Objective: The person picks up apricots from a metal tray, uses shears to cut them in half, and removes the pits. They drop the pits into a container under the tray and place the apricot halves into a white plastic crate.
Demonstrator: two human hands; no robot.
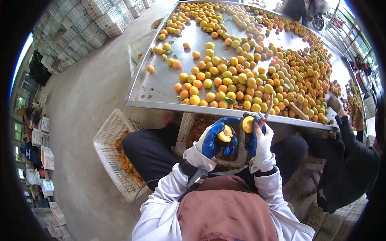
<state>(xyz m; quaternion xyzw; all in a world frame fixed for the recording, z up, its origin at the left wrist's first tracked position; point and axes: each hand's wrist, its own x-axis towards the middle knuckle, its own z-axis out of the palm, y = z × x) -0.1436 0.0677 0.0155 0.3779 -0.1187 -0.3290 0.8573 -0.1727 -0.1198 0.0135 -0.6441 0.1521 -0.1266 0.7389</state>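
Note:
My left hand (pixel 212 141), in a white glove with a blue coated palm, is closed round an apricot half (pixel 225 134) whose cut face and hollow show. Beside it, my right hand (pixel 261 141) in a matching glove grips another apricot half (pixel 247 124) at the fingertips. That same hand also holds a curved metal tool (pixel 270 105) with some red near its base, pointing up past the table edge. Both hands hover over a white plastic crate (pixel 186 130) between my knees, with reddish-brown bits inside it.
Whole apricots (pixel 241 78) cover much of the metal table (pixel 161 105) ahead. A second crate (pixel 108 142) with apricot halves stands left of my leg. A co-worker in dark clothes (pixel 348 168) sits at right, one gloved hand (pixel 334 103) at the fruit. Stacked crates (pixel 84 28) line the back left.

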